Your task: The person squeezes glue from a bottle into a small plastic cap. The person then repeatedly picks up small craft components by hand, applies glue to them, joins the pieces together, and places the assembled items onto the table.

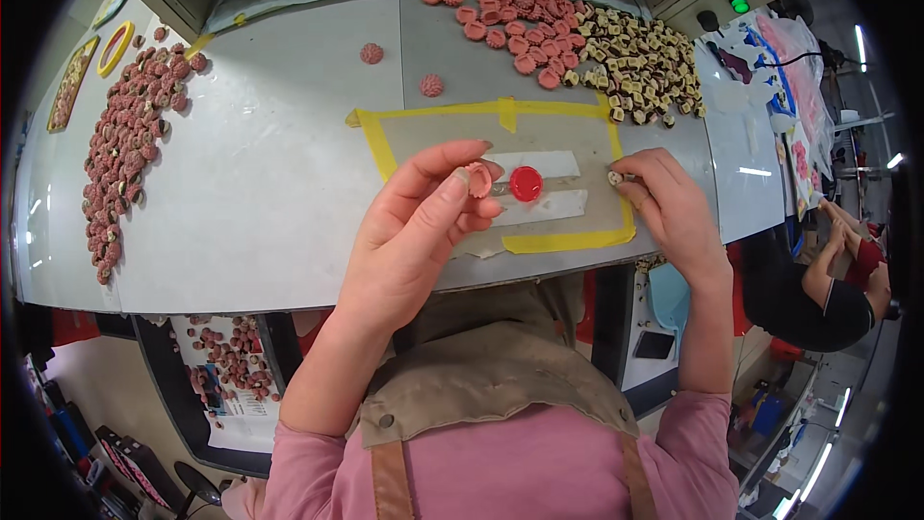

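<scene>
My left hand [409, 241] pinches a pink hollow piece with a scalloped edge [478, 180] between thumb and fingers, its hollow side in sight. Just right of those fingertips, a round red shallow cap [526, 184] sits on the work surface between two white strips [544, 206]. A small cream-and-dark piece [614, 177] is held in the fingertips of my right hand [679, 207], over the right side of a yellow tape frame [558, 242]. The two hands are apart, with the red cap between them.
Pink hollow pieces [525, 34] are heaped at the back, beside cream-and-dark pieces [640, 63]. Pink-and-dark pieces [130, 149] spread along the left. Two lone pink pieces [430, 86] lie behind the tape. An open drawer [231, 424] holds more pieces. A co-worker [837, 279] sits at right.
</scene>
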The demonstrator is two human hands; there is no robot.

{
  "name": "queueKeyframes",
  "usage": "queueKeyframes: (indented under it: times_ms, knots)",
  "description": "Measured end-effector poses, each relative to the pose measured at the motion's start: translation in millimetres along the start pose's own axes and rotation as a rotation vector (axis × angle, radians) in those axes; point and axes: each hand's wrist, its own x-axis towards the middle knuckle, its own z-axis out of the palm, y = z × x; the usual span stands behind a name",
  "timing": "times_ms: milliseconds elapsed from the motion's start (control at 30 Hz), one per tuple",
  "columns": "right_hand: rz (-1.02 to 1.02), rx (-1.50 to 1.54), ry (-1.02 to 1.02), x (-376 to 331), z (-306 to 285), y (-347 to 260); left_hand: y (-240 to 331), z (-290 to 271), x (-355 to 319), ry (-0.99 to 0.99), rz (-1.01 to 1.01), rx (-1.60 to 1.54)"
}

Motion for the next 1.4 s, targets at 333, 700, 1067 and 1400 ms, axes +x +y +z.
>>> queueKeyframes:
  times_ms: [333,700,1067,1400]
  knots:
    - [-0.243,0.049,0.061,27,30,-51,-4,0,-1,0.034,0.072,0.076]
    - [-0.207,-0.006,0.102,28,45,-50,-9,4,0,0.012,0.151,0.167]
    - [0.092,1.131,0.211,6,58,-66,-16,26,2,0.019,0.158,0.336]
    - [0.077,1.088,0.402,1,85,-73,-31,27,1,0.04,0.473,0.785]
